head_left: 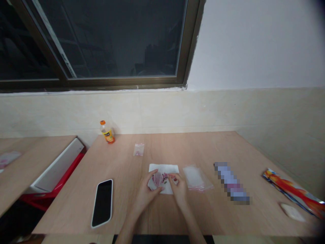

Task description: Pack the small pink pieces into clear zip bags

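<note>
A small clear plastic bag [157, 179] with pinkish edges is held by my left hand [147, 191], thumb and fingers curled round its sides. It sits over a white sheet of paper [166, 167] in the middle of the table. Small dark pink and red pieces [165, 177] lie on the paper between my hands; they are too small to name. My right hand [179, 189] is at the paper's right side, fingertips pinched together beside the pieces. Whatever is in that pinch is too small to make out.
Right of the paper lies a stack of clear bags [196, 178]; a small filled bag [138, 149] lies behind. A phone [102, 203] and an orange drink bottle [107, 133] are on the left. A blurred-out object [231, 183], a colourful packet [291, 191] and a whitish object [291, 211] are on the right.
</note>
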Available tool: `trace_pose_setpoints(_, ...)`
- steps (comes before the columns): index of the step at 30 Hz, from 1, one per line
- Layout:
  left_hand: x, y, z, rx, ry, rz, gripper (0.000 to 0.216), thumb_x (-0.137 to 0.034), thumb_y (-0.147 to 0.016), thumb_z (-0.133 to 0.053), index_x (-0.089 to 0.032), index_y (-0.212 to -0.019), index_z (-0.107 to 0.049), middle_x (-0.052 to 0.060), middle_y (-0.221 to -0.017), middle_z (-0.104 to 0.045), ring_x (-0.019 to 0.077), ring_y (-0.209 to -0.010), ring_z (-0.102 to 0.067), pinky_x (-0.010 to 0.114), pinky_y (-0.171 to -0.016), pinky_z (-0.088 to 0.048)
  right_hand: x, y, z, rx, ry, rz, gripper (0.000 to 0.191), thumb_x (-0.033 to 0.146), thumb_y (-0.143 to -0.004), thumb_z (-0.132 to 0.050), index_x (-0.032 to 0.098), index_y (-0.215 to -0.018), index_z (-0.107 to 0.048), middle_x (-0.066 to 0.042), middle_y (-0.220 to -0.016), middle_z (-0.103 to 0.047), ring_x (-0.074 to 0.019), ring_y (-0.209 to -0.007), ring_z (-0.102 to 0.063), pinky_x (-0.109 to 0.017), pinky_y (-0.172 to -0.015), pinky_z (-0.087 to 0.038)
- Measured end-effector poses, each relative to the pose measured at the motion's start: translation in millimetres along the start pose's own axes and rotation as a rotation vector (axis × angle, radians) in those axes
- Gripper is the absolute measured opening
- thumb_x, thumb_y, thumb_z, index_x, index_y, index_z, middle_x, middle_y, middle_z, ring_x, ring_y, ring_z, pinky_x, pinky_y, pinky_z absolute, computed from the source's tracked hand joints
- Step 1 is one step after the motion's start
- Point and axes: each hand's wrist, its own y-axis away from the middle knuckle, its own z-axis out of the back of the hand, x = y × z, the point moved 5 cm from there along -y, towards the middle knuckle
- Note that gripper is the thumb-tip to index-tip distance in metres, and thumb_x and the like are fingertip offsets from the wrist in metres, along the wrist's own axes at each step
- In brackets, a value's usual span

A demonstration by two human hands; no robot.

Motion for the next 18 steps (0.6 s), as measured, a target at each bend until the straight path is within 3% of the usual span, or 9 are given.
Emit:
trace_pose_setpoints(5, 5, 1, -5, 0.004, 0.022, -0.012, 0.052, -0.016, -0.062, -0.074, -0.019, -0.112, -0.061, 0.010, -0.117, -0.064, 0.0256, -0.111, -0.056, 0.043, -0.102, -0.038, 48, -6, 16, 0.012, -0.135, 0.078, 0.023, 0.040, -0.080, -0.058, 0.020, -0.078, -0.069, -0.006, -0.079, -0.066, -0.0190, -0.075, -0.060, -0.027, -0.059, -0.044)
trace_pose_setpoints(9, 4, 1, -8, 0.008, 0.052, -0.029, 0.050, -0.017, -0.062, -0.074, -0.019, -0.111, -0.061, 0.009, -0.116, -0.064, 0.0251, -0.111, -0.057, 0.042, -0.101, -0.040, 72, -6, 16, 0.109, -0.158, 0.155, 0.018, 0.036, -0.081, -0.059, 0.022, -0.080, -0.070, -0.004, -0.077, -0.063, -0.0170, -0.073, -0.058, -0.026, -0.060, -0.044)
trace_pose_setpoints(13, 1, 1, -7, 0.018, 0.052, -0.024, 0.050, -0.017, -0.062, -0.074, -0.019, -0.110, -0.061, 0.009, -0.117, -0.064, 0.0246, -0.111, -0.057, 0.041, -0.100, -0.041, 70, -4, 10, 0.173, -0.161, 0.178, 0.020, 0.035, -0.083, -0.056, 0.022, -0.082, -0.070, -0.003, -0.076, -0.062, -0.0163, -0.073, -0.058, -0.025, -0.059, -0.044)
trace_pose_setpoints(18, -2, 2, -4, 0.010, 0.022, 0.002, 0.051, -0.018, -0.063, -0.074, -0.019, -0.111, -0.061, 0.010, -0.117, -0.064, 0.0259, -0.112, -0.056, 0.042, -0.101, -0.039, 39, -8, 8, 0.075, -0.102, 0.082, 0.021, 0.035, -0.083, -0.055, 0.020, -0.081, -0.068, -0.004, -0.075, -0.064, -0.0167, -0.068, -0.058, -0.026, -0.058, -0.044)
